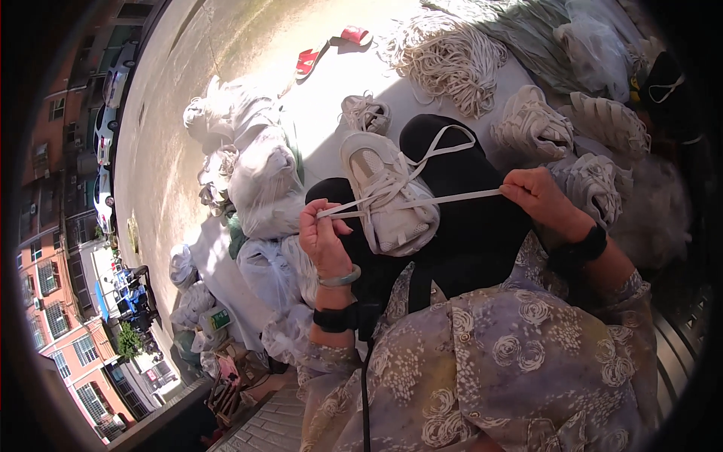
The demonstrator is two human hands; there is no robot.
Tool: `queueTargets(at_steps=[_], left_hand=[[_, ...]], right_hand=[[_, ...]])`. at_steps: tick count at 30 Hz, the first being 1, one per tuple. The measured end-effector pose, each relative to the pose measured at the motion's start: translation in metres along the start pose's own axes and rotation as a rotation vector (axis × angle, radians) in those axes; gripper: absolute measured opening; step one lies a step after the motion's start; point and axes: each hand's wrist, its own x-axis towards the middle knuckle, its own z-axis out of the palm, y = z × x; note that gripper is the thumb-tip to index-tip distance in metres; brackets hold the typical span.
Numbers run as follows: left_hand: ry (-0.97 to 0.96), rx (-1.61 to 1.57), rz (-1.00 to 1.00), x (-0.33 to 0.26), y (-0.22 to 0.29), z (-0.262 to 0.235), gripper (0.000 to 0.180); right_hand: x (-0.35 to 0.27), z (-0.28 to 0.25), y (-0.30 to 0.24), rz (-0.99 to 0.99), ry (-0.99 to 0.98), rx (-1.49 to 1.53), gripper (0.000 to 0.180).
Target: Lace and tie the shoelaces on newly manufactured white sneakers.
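A white sneaker (388, 188) rests on my lap, on dark trousers, with its laces threaded partway across the front. My left hand (325, 237) pinches one stretch of white shoelace (468, 196) at the shoe's left side. On the right, my right hand (536, 197) has the other stretch pinched and drawn taut away from the shoe. A loose lace loop curves above the shoe over my right knee (440, 143). Just beyond the toe side lies a small bunch of white lace or a shoe part (366, 113); I cannot tell which.
A large heap of loose laces (452, 60) lies ahead on a pale sheet, near a red-and-black sandal pair (305, 63). Bundled white laces (531, 124) sit at right. Stuffed plastic bags (265, 181) line the left. Parked cars (113, 83) stand far left.
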Motion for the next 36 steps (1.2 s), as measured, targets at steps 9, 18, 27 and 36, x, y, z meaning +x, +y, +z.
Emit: queueTargets(at_steps=[9,18,27,36], left_hand=[[-0.005,0.048,-0.033,0.005,-0.013,-0.009,0.017],[-0.358,0.043,-0.174,0.0,-0.021,-0.004,0.015],[-0.368,0.283,0.153,0.003,-0.033,0.007,0.018],[-0.353,0.301,0.169,-0.005,-0.037,0.005,0.019]], right_hand=[[0.01,-0.01,-0.017,0.052,-0.063,-0.014,0.02],[-0.029,-0.072,0.001,0.185,0.087,-0.154,0.017],[-0.068,-0.136,0.05,0.308,0.254,-0.159,0.02],[-0.074,-0.131,0.083,0.252,0.337,-0.27,0.017]])
